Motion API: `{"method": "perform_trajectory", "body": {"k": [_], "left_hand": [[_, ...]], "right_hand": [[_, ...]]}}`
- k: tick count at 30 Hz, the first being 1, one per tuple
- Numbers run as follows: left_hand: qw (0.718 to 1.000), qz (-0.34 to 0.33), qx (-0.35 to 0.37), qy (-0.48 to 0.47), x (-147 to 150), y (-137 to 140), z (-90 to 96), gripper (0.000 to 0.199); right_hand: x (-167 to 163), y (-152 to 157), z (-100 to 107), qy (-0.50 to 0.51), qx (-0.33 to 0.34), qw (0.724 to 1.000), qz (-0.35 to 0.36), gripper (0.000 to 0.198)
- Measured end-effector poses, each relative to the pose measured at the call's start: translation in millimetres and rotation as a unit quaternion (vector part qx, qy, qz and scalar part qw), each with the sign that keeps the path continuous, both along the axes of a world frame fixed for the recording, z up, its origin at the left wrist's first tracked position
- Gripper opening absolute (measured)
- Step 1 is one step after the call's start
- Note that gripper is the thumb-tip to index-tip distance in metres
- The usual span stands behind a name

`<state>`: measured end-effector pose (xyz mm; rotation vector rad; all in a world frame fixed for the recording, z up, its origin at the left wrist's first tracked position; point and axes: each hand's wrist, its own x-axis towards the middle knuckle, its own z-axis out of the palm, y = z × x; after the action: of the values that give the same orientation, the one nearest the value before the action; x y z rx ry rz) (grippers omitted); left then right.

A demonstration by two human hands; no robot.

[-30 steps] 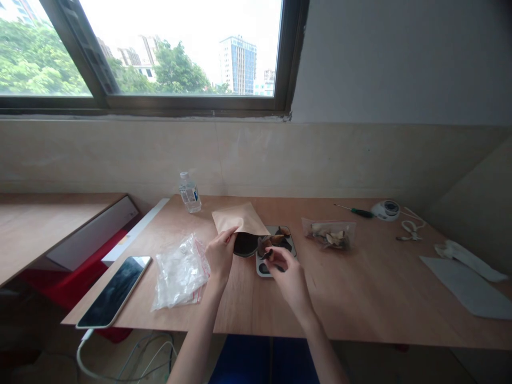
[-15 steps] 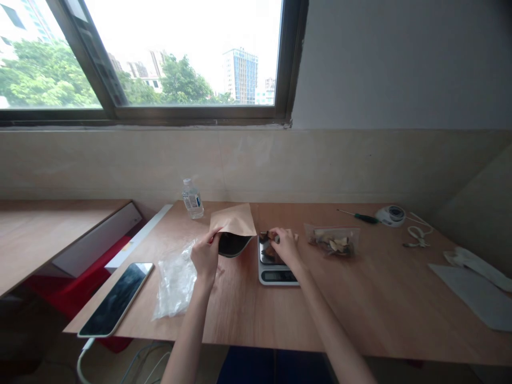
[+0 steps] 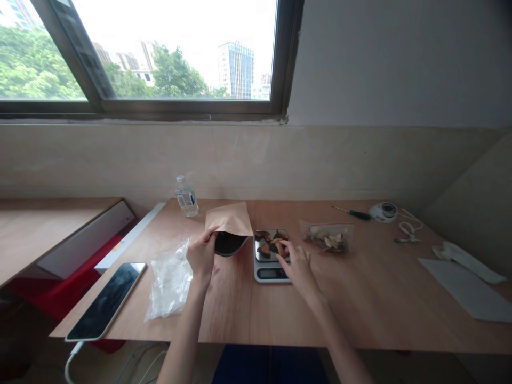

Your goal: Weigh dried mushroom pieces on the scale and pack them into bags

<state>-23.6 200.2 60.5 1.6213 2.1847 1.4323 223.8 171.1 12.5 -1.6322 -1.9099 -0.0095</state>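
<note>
My left hand (image 3: 202, 258) pinches the edge of a brown kraft paper pouch (image 3: 230, 217). The pouch's dark mouth gapes toward me, left of a small kitchen scale (image 3: 262, 274). Several dark and tan dried pieces, which look like dried mushroom slices (image 3: 264, 249), lie on its metal plate. Over the plate's right side is my right hand (image 3: 299, 266), thumb and forefinger around one dried mushroom slice (image 3: 280, 248). The hand partly hides the scale's right side. The reading on the display is too dim to make out.
A clear zip bag of dried pieces (image 3: 330, 238) lies right of the scale. Crumpled clear plastic (image 3: 170, 280), a phone (image 3: 108, 301) and a water bottle (image 3: 187, 197) are on the left. At the right are a screwdriver (image 3: 360, 215), a white camera (image 3: 384, 212) and grey sheet (image 3: 468, 290).
My right hand has moved from the plate's left side to its right and drawn nearer me, uncovering several pieces on the plate. My left hand still holds the pouch. The view has shifted slightly.
</note>
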Motion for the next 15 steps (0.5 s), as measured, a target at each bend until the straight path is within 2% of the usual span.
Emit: {"method": "perform_trajectory", "body": {"k": [5, 8, 10, 12, 15], "left_hand": [[1.000, 0.011, -0.010, -0.008, -2.9, 0.6, -0.4, 0.022], [1.000, 0.016, -0.007, -0.013, -4.4, 1.8, -3.0, 0.022], [1.000, 0.011, -0.001, -0.011, -3.3, 2.5, -5.7, 0.022], [1.000, 0.007, 0.003, -0.007, -0.4, 2.5, -8.8, 0.021], [1.000, -0.008, 0.007, -0.004, 5.1, -0.2, -13.8, 0.021]], "right_hand": [[-6.7, 6.5, -0.7, -0.086, 0.027, 0.996, -0.020, 0.013], [-9.1, 2.0, 1.5, -0.072, 0.055, 0.995, -0.036, 0.017], [-14.8, -7.8, 8.6, -0.035, 0.072, 0.997, -0.021, 0.021], [-27.3, -21.3, 19.5, 0.019, 0.074, 0.996, 0.042, 0.021], [-58.1, -38.4, 34.0, 0.081, 0.040, 0.976, 0.197, 0.026]]}}
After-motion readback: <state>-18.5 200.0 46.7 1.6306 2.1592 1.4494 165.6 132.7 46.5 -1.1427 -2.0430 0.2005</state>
